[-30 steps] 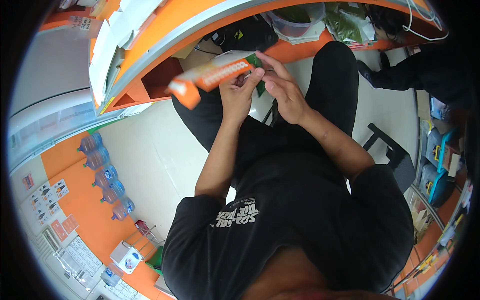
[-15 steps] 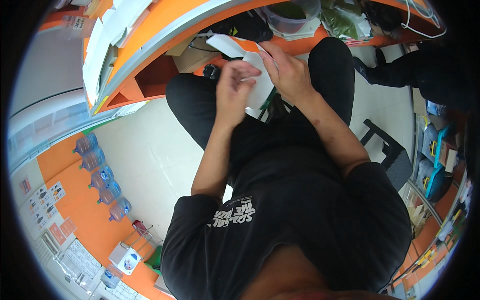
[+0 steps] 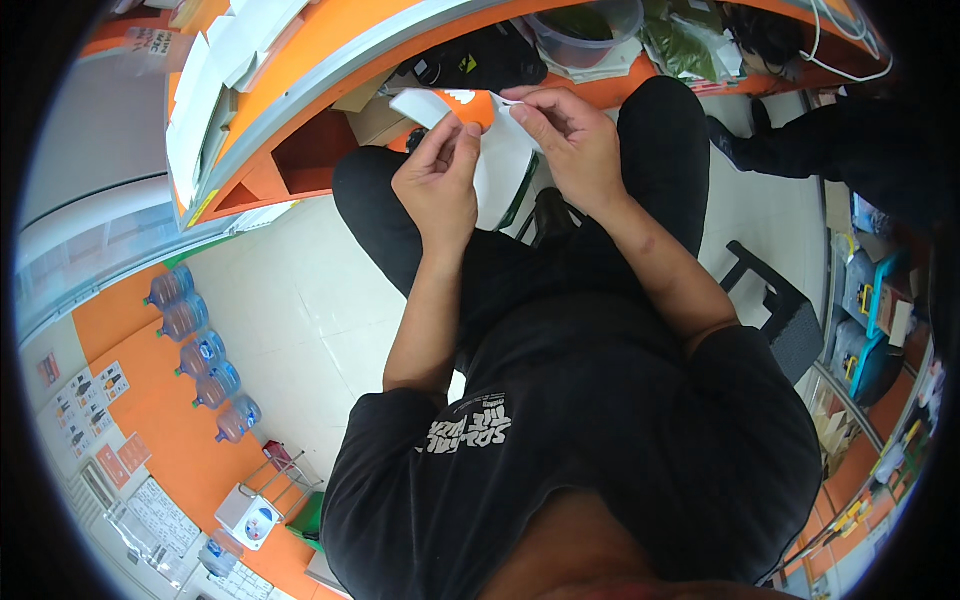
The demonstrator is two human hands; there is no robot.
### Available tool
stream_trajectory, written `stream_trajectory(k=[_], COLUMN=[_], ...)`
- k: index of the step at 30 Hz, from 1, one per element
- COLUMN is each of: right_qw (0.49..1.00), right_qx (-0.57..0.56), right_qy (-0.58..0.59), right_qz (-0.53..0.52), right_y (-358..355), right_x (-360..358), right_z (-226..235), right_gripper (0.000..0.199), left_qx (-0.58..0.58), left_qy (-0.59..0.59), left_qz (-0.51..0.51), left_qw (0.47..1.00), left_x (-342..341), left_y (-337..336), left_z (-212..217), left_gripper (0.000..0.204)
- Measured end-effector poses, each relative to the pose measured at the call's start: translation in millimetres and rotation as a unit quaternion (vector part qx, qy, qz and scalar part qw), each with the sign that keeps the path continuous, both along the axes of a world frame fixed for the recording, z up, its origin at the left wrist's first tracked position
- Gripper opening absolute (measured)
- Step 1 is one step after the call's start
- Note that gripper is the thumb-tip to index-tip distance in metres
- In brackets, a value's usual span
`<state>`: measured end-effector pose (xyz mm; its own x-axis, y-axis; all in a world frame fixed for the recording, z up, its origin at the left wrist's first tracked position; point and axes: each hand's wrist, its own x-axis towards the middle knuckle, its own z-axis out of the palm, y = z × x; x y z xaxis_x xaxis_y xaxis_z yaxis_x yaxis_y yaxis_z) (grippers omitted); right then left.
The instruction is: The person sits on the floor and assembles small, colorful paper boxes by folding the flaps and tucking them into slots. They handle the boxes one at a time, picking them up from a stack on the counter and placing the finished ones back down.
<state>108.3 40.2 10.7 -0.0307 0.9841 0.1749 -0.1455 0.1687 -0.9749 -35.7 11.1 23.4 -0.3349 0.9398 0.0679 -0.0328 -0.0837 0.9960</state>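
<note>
Flat white cardboard sheet with an orange printed patch, a die-cut carton blank (image 3: 495,150), held up in front of the seated person, above the knees and just short of the orange desk edge (image 3: 330,60). Step in hand looks like folding or opening a flap: the blank is half-unfolded, one white tab sticking out to upper left.

Left hand (image 3: 440,185) pinches the blank's left side, thumb and forefinger closed on the tab near the orange patch. Right hand (image 3: 565,140) grips the top right edge, fingertips (image 3: 520,108) pressed on the card. Both hands clamped on the same sheet, close together but not touching each other, card stretched between them.

Next move, as a guess: needs a crease pushed along the tab line, with one hand holding the panel still while the other bends; thin card, could buckle off-line if squeezed.

Around: black trousers under the sheet, black bag (image 3: 470,65) in the shelf opening under the desk, clear plastic tub (image 3: 585,25) and green-leaf bags (image 3: 685,45) behind. White tiled floor (image 3: 300,310) to the left, row of blue water bottles (image 3: 200,350) by the orange wall, black stool frame (image 3: 770,300) to the right.
</note>
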Motion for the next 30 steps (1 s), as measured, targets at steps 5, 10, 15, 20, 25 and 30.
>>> stream_trajectory(k=[5, 10, 15, 20, 25, 30], right_qw=[0.994, 0.995, 0.999, 0.999, 0.992, 0.993], right_qx=[0.072, 0.067, 0.041, 0.046, -0.005, 0.001], right_qy=[-0.08, -0.075, -0.03, -0.02, 0.074, 0.092], right_qz=[0.001, -0.012, 0.014, 0.017, 0.099, 0.071], right_y=[-0.8, -1.5, -1.9, -2.9, 1.6, -5.5], right_x=[-2.3, -1.9, -0.3, -2.7, -1.7, -10.2], right_z=[17.1, 22.6, 26.9, 31.1, 26.5, 16.6], right_gripper=[0.015, 0.015, 0.015, 0.015, 0.018, 0.018], left_qx=[0.085, 0.074, 0.026, 0.012, 0.01, -0.009], left_qy=[0.205, 0.128, 0.081, 0.038, 0.0, 0.055], left_qz=[0.001, -0.046, -0.084, -0.082, -0.065, -0.079], left_qw=[0.975, 0.988, 0.993, 0.996, 0.998, 0.995], left_x=[1.4, -0.9, -4.7, -0.4, -1.3, -5.0], left_y=[-2.3, -2.4, -1.0, -1.3, 1.5, 2.6], left_z=[-0.8, 4.2, 12.1, 12.4, 12.8, 10.4], left_gripper=[0.022, 0.02, 0.025, 0.026, 0.023, 0.032])
